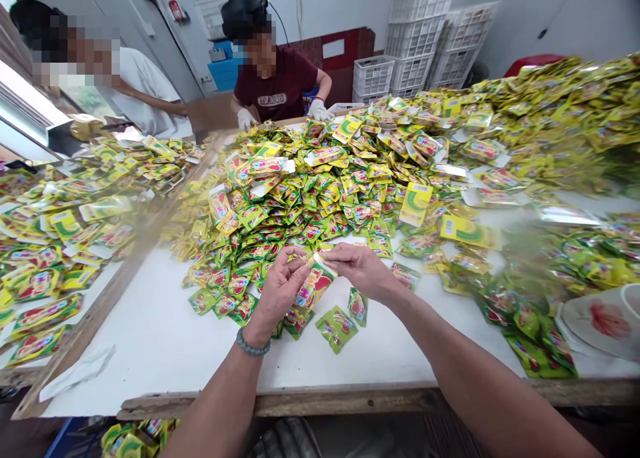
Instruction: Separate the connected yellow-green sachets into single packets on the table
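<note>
My left hand (280, 286) and my right hand (357, 266) meet over the near part of the white table (160, 338). Together they pinch the top of a larger printed bag (313, 286) that hangs between them. Several small green and yellow sachets (336, 327) lie loose just beneath and in front of my hands. A huge heap of the same sachets (320, 191) covers the table beyond them. A beaded bracelet (251, 347) sits on my left wrist.
Across the table a person in a dark red shirt (275, 85) with white gloves works at the heap. Another person in white (140, 88) stands at the far left. White plastic crates (425, 38) are stacked at the back. More sachets cover a left table (50, 245).
</note>
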A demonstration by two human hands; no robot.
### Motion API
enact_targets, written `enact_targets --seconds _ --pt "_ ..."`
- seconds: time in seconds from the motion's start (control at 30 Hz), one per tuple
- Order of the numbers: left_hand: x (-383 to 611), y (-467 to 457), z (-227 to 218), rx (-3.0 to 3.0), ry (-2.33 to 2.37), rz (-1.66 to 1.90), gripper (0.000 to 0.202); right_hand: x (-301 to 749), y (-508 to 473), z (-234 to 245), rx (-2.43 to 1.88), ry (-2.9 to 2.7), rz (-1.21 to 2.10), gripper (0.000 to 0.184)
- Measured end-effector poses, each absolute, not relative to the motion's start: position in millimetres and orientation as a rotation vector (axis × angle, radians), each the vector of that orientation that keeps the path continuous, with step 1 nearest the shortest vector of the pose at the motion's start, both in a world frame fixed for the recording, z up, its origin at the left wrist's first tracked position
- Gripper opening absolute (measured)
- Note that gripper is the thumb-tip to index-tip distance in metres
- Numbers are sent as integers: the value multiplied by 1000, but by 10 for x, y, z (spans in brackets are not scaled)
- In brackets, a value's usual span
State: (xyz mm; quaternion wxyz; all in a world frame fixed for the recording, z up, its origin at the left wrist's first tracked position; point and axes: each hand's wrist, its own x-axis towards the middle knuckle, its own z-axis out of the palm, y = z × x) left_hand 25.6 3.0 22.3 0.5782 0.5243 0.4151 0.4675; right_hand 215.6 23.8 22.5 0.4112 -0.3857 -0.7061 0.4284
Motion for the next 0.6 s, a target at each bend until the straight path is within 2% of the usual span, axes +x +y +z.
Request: enact_targets --seconds 0.37,0.6 --pt "259 25 227 1198 1009 1067 37 2178 206 314 -926 -1938 978 24" --pt "256 24 254 1379 1071 1046 34 2125 191 325 -1075 -1639 1140 22"
